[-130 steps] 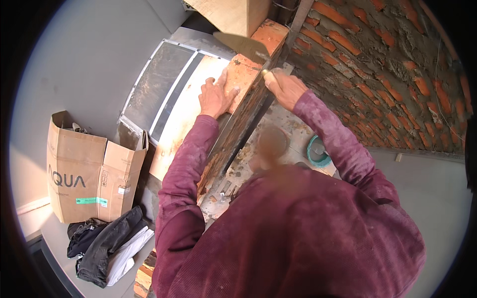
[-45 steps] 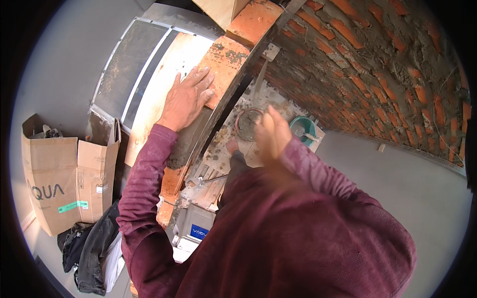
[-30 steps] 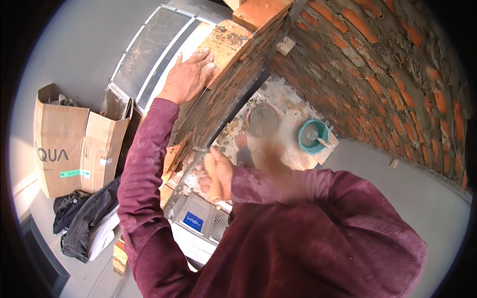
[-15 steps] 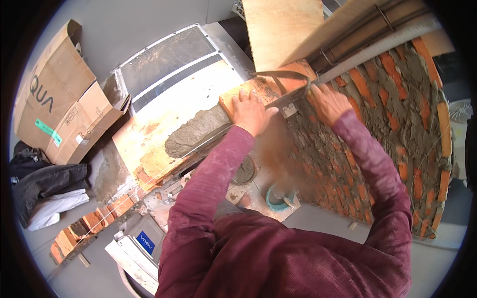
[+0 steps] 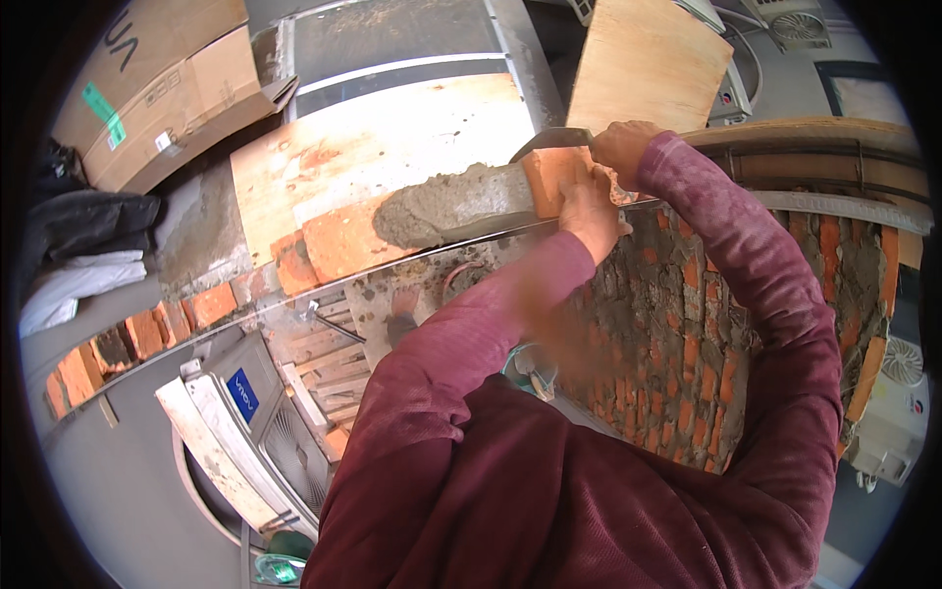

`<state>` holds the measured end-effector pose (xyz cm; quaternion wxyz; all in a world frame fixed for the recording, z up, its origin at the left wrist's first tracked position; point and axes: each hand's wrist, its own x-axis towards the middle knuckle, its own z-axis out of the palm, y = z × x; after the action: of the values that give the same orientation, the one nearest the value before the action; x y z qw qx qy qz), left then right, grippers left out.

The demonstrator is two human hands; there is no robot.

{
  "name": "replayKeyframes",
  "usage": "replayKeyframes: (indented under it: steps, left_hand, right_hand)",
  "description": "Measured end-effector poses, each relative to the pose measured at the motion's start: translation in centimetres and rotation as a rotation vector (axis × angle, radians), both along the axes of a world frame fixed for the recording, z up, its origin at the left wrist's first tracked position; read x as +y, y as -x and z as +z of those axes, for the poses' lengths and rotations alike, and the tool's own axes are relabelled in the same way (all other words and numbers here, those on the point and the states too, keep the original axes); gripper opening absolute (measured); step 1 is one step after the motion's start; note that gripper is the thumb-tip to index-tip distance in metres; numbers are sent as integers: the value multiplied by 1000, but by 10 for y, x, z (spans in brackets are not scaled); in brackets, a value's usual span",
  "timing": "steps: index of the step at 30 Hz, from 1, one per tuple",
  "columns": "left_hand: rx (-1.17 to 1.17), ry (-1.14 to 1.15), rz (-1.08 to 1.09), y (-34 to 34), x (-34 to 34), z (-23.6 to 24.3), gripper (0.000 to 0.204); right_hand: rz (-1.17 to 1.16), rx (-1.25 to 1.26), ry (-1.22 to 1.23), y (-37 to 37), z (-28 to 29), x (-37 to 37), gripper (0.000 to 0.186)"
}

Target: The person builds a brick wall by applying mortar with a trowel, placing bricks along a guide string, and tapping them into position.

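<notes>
My left hand (image 5: 589,214) lies over an orange brick (image 5: 548,179) on top of the low wall, its fingers pressed on the brick's near right side. Just beyond it, my right hand (image 5: 624,153) is closed in a fist around the handle of a dark flat-bladed tool (image 5: 552,140). The blade passes behind the brick's far edge; the handle is hidden in the fist. Left of the brick, a thick bed of wet grey mortar (image 5: 446,208) spreads along the wall top. A taut line (image 5: 324,287) runs along the wall's near edge.
A plywood board (image 5: 383,123) lies behind the wall, and another plywood sheet (image 5: 643,64) leans farther back. A cardboard box (image 5: 172,93) stands at far left. Rough brickwork smeared with mortar (image 5: 687,334) fills the right. Loose bricks (image 5: 147,334) continue the row leftward.
The view has swung, so the wall top sits differently in it. My right hand with the tool has come closer to the brick's far side; my left hand has slid to its right end.
</notes>
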<state>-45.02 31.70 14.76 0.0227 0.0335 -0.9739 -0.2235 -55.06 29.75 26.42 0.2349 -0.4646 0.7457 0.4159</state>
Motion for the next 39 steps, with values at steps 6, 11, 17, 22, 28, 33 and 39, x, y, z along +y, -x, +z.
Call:
replayKeyframes:
  steps: [6,11,17,22,28,33,39]
  left_hand:
    - [377,87,85,-37,17,-5,68]
    - [-36,-513,-223,-179,40,-31,36]
    - [-436,-671,490,-456,113,-195,55]
    - [-1078,-956,609,-515,170,-173,103]
    - [-1268,-707,487,-532,226,-219,112]
    - [-1308,-798,595,-566,264,-271,123]
    - [-1244,-814,683,-611,278,-313,118]
  right_hand:
    - [127,-127,469,-21,29,42,29]
    - [112,-244,1027,-64,73,166,41]
    - [-443,-619,1094,-137,17,286,42]
    - [-626,-512,616,-185,-164,333,38]
    - [-658,-415,409,-243,-315,349,37]
    - [-633,-325,175,-251,-392,341,43]
    - [-593,-263,158,-247,-462,349,50]
